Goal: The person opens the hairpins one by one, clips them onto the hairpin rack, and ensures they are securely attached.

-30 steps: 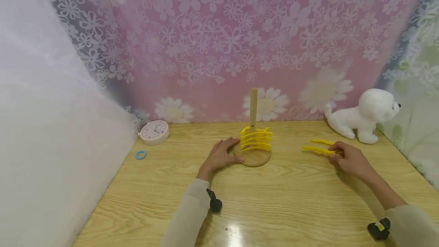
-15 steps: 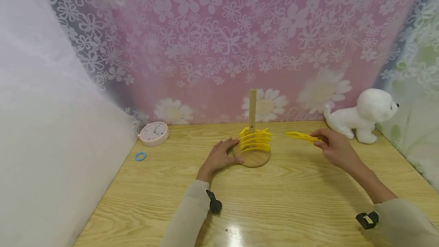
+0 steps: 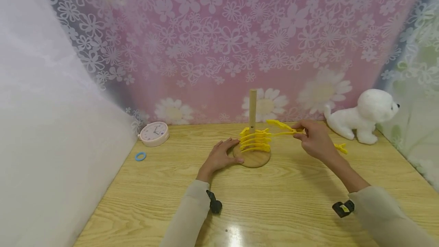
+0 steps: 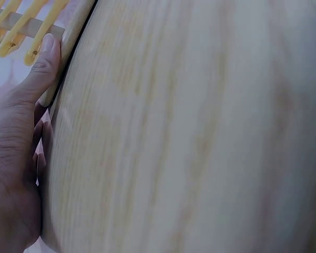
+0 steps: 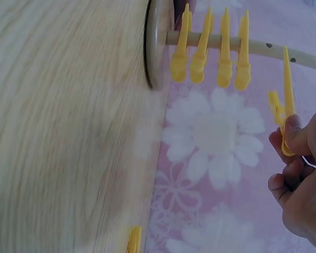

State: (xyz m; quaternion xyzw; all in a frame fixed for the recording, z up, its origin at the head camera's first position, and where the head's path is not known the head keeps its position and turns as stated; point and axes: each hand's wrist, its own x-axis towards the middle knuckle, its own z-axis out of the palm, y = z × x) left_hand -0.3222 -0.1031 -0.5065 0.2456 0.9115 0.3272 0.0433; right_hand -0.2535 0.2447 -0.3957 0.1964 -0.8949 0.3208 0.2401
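Observation:
A wooden stand with a round base (image 3: pixel 254 160) and an upright post (image 3: pixel 252 108) stands near the back of the table. Several yellow hair clips (image 3: pixel 255 139) are clamped one above another on the lower post. My left hand (image 3: pixel 219 157) holds the base by its left edge, the thumb (image 4: pixel 48 52) lying at the rim in the left wrist view. Between thumb and fingers, my right hand (image 3: pixel 313 140) pinches the tail of another yellow hair clip (image 5: pixel 288 87), whose jaws are spread apart and point toward the post, just right of it and above the clamped clips.
One more yellow hair clip (image 3: pixel 341 148) lies on the table beyond the right forearm. A white plush dog (image 3: pixel 367 115) stands at the back right. At the back left are a pink clock (image 3: pixel 154 133) and a blue ring (image 3: pixel 140 156). A flowered curtain hangs behind.
My right hand has lifted the hair clip off the right side of the table and carried it left toward the post, its jaws now spread. The left hand stays at the base.

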